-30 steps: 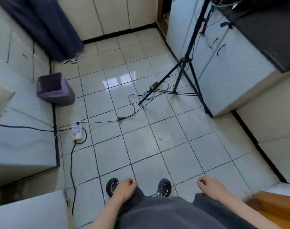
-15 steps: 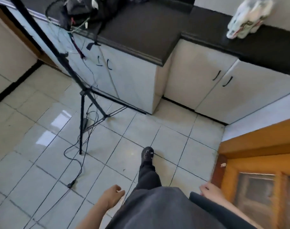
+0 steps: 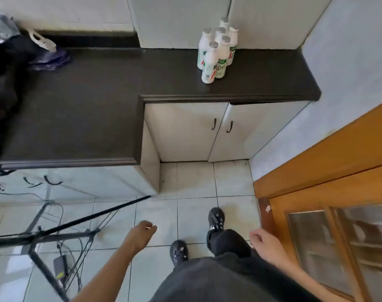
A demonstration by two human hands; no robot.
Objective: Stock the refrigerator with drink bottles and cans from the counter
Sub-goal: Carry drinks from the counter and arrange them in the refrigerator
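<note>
Above the floor (image 3: 194, 184), left hand (image 3: 143, 233) fingers loosely curled, right hand (image 3: 265, 243) likewise, both empty

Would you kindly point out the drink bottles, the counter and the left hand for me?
drink bottles (image 3: 221, 55), head view, body of a front bottle.
counter (image 3: 266, 77), head view, bare top right of the bottles.
left hand (image 3: 142, 233), head view, middle of the hand.

Matt dark counter (image 3: 76, 110), plastic bottles (image 3: 216, 55)

Counter (image 3: 262, 81) bare front of bottles (image 3: 216, 55); wall (image 3: 349, 51) close right; tripod leg (image 3: 94, 217) crosses floor (image 3: 194, 182) left.
</note>
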